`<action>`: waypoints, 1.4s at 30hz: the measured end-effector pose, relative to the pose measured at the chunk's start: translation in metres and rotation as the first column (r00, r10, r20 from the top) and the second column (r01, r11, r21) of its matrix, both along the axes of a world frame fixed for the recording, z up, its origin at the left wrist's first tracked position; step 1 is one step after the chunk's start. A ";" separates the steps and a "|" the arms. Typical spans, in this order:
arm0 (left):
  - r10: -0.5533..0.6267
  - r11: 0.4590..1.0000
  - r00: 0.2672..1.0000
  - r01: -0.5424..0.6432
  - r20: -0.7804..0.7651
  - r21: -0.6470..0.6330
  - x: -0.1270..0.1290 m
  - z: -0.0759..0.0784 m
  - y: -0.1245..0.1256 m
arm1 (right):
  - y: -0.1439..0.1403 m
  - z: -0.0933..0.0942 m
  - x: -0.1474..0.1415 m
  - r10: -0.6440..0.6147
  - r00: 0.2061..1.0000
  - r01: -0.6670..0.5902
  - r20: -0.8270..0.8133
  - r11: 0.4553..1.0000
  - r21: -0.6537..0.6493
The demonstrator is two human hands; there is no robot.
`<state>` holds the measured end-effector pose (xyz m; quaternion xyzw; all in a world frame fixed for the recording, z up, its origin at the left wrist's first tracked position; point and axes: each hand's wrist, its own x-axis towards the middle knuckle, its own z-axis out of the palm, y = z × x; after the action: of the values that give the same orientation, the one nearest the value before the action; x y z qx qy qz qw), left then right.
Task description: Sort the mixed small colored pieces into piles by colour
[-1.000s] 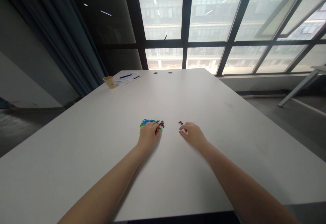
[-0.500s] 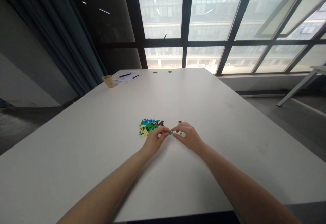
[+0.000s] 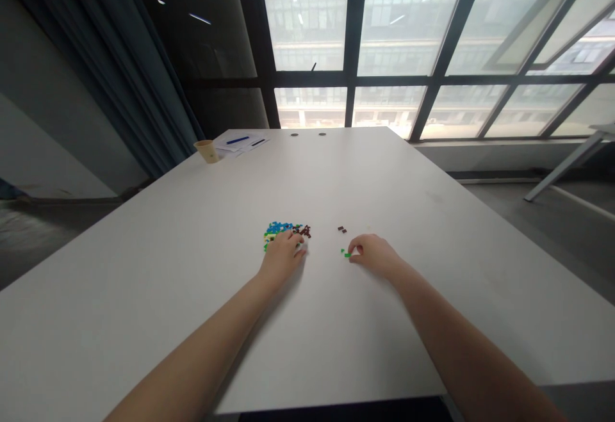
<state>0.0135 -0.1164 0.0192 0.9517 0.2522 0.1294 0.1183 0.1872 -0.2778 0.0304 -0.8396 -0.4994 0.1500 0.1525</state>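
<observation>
I see 2 green bits (image 3: 347, 255) close together now: right hand (image 3: 377, 254), nearly pinched at 1, can't tell if holding; left hand (image 3: 282, 252) back over the pile (image 3: 280, 227), loosely open

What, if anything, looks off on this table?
Nothing looks spilled or damaged. Slightly odd: the cup stands close to the left edge of the table, seemingly easy to knock. The colored pieces by the left hand lie jumbled, but that reads as an ordinary loose pile.

Tan cup (image 3: 209, 153) beside papers (image 3: 244, 147), blue pen (image 3: 237, 140) atop; blue-grey curtain (image 3: 115, 57) left.
</observation>
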 end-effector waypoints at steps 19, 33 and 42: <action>0.047 0.997 0.998 -0.044 -0.052 0.065 0.000 0.000 0.005 | 0.006 -0.003 -0.003 -0.052 0.998 0.049 0.041 0.995 0.083; -0.007 0.776 0.899 0.282 0.439 -0.564 0.014 -0.002 -0.008 | 0.010 0.007 -0.012 0.183 0.983 -0.161 0.003 0.858 0.488; -0.063 0.712 0.890 0.358 0.452 -0.604 0.013 0.002 -0.017 | 0.011 0.003 -0.026 0.340 0.936 -0.323 0.092 0.725 0.608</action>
<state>0.0270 -0.1330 0.0214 0.8192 0.1392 0.2061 0.5168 0.1611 -0.2671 0.0330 -0.6389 -0.6604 0.0154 0.3941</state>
